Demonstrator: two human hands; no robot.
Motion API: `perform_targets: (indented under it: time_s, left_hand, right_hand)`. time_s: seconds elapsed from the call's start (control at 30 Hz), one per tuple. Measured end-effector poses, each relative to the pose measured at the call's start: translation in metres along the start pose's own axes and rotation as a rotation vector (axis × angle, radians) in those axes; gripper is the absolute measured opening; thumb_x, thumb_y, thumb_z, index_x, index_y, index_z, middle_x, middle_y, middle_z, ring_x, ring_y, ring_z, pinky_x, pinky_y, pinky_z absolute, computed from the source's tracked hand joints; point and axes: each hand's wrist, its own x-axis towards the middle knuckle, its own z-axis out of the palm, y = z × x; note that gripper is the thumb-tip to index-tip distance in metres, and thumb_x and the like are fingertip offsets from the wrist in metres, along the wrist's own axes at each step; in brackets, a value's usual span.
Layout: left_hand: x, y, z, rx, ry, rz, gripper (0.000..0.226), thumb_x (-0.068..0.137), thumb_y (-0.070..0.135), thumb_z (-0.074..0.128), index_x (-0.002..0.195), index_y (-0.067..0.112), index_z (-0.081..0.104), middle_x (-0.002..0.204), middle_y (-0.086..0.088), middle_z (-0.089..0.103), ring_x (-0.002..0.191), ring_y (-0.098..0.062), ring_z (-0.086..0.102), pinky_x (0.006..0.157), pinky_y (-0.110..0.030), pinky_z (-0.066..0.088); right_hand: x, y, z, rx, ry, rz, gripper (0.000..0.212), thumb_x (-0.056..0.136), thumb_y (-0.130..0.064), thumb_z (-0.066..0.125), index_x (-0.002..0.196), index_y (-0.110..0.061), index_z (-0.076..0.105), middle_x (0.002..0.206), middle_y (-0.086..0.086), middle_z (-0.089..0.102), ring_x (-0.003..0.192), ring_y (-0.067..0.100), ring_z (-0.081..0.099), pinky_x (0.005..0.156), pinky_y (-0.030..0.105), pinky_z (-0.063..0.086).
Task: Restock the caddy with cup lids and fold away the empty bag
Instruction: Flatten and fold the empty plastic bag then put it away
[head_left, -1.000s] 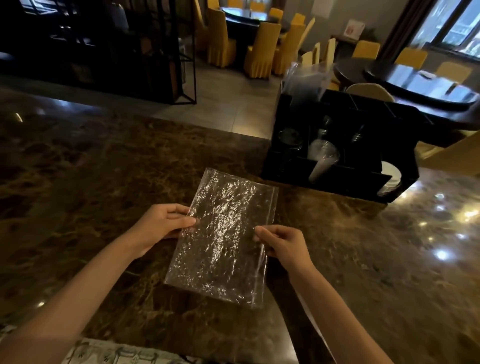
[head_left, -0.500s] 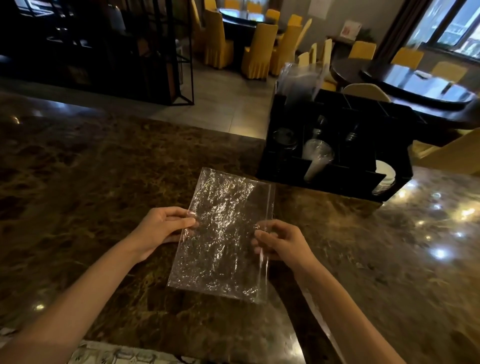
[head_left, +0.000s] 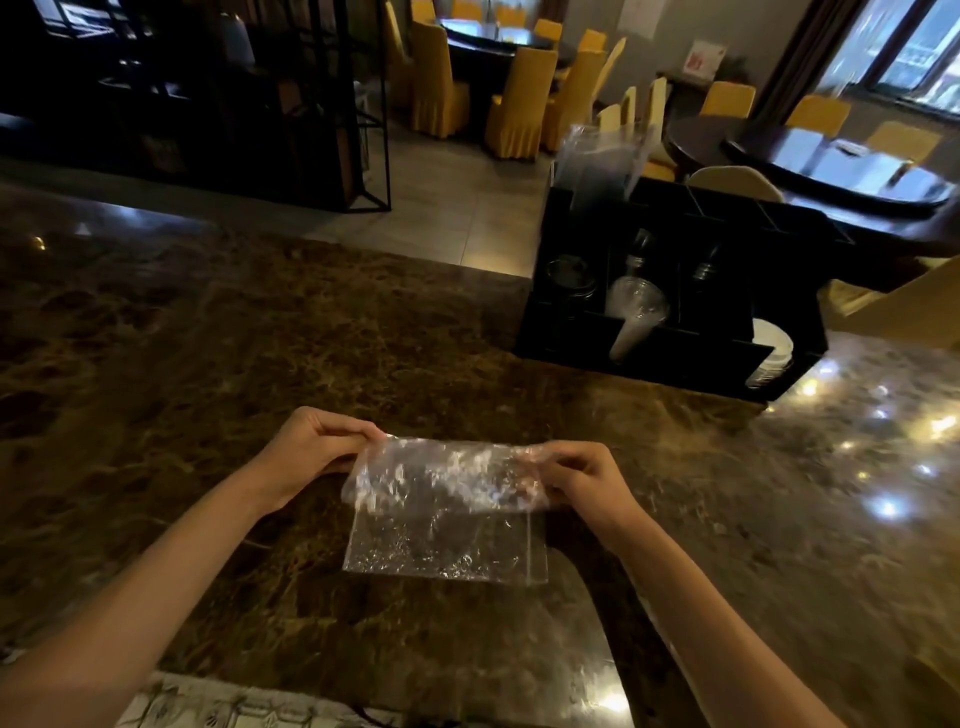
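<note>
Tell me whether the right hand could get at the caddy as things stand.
Probably yes: nothing lies on the counter between the right hand and the caddy, but it is pinching the bag.

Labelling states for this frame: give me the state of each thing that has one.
Clear crinkled plastic bag: empty, far edge lifted, near part flat on counter.
Left hand: pinching bag's left corner.
Right hand: pinching bag's right corner.
Black compartmented caddy: upright, stocked with lids.
Clear plastic sleeve: standing in caddy's back corner.
</note>
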Motion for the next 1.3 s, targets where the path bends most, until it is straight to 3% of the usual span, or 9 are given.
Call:
perform_targets:
  time_s: [0.13,0.23,0.4,0.5,0.63,0.73,0.87,1.03,1.3]
  left_hand:
    - [-0.002,0.001,0.005,0.089,0.051,0.089,0.022,0.085,-0.006,0.069,0.082,0.012,0.082,0.096,-0.008,0.080,0.096,-0.020,0.075,0.076,-0.022,0.060]
    - [-0.004,0.000,0.008,0.302,0.077,0.183,0.032,0.084,-0.003,0.072,0.079,0.026,0.083,0.090,0.006,0.080,0.090,-0.009,0.075,0.076,-0.014,0.056]
    - [-0.011,0.004,0.015,0.742,0.097,0.355,0.032,0.086,0.004,0.072,0.085,0.034,0.081,0.097,0.019,0.076,0.096,0.004,0.068,0.086,-0.014,0.053]
    - [-0.016,0.012,0.027,0.938,0.087,0.389,0.028,0.090,0.010,0.063,0.087,0.034,0.078,0.118,0.016,0.068,0.107,-0.002,0.057,0.089,-0.025,0.051]
    - [-0.019,0.013,0.057,1.047,0.096,0.382,0.029,0.095,0.028,0.053,0.121,0.024,0.065,0.143,0.006,0.054,0.134,-0.012,0.043,0.107,-0.036,0.044]
    - [-0.019,0.005,0.086,1.127,0.057,0.294,0.053,0.104,0.040,0.038,0.152,0.017,0.038,0.163,0.001,0.030,0.151,-0.016,0.022,0.120,-0.034,0.021]
    - [-0.022,-0.021,0.102,1.501,-0.059,0.162,0.063,0.103,0.043,0.026,0.158,0.017,0.006,0.168,-0.003,-0.009,0.154,-0.022,-0.010,0.125,-0.043,0.001]
    - [-0.030,-0.042,0.101,1.558,0.046,0.226,0.084,0.098,0.059,0.029,0.151,0.019,-0.022,0.163,-0.002,-0.024,0.150,-0.018,-0.024,0.119,-0.037,-0.017]
    - [-0.032,-0.040,0.105,1.485,0.103,0.260,0.071,0.097,0.050,0.004,0.158,0.015,-0.003,0.168,-0.005,-0.005,0.155,-0.019,-0.004,0.125,-0.040,0.001]
  right_hand:
    - [0.007,0.008,0.000,-0.112,0.034,-0.033,0.041,0.098,0.010,0.056,0.079,-0.015,0.082,0.086,0.004,0.080,0.076,0.008,0.075,0.064,0.016,0.055]
    - [0.012,0.016,-0.002,-0.339,0.060,-0.100,0.045,0.098,0.010,0.055,0.079,-0.021,0.080,0.088,-0.003,0.080,0.081,0.006,0.074,0.066,0.017,0.055]
    - [0.016,0.015,-0.005,-0.871,0.035,-0.283,0.040,0.086,0.012,0.054,0.088,-0.020,0.079,0.114,-0.002,0.067,0.109,0.012,0.064,0.097,0.026,0.051]
    - [0.015,0.009,-0.004,-1.027,0.038,-0.259,0.033,0.085,0.007,0.055,0.088,-0.017,0.078,0.129,0.002,0.059,0.123,0.018,0.056,0.098,0.032,0.049]
    - [0.015,-0.003,0.023,-1.063,0.096,-0.369,0.020,0.092,-0.013,0.063,0.108,-0.020,0.074,0.130,0.000,0.061,0.124,0.020,0.054,0.100,0.035,0.050]
    - [0.017,-0.007,0.063,-1.113,0.031,-0.394,0.039,0.104,-0.031,0.045,0.137,-0.020,0.062,0.145,0.001,0.058,0.136,0.020,0.049,0.113,0.039,0.045]
    - [0.021,0.003,0.101,-1.273,-0.170,-0.314,0.053,0.111,-0.035,0.027,0.157,-0.010,0.037,0.164,0.010,0.037,0.154,0.021,0.028,0.128,0.035,0.014]
    - [0.012,0.023,0.119,-1.279,-0.158,-0.155,0.060,0.111,-0.039,0.014,0.163,-0.010,0.003,0.173,0.009,0.005,0.160,0.022,0.003,0.130,0.043,0.010]
    - [0.000,0.048,0.111,-1.204,-0.007,-0.129,0.070,0.106,-0.056,0.005,0.163,-0.016,-0.001,0.172,0.003,-0.007,0.158,0.015,-0.011,0.128,0.035,-0.006]
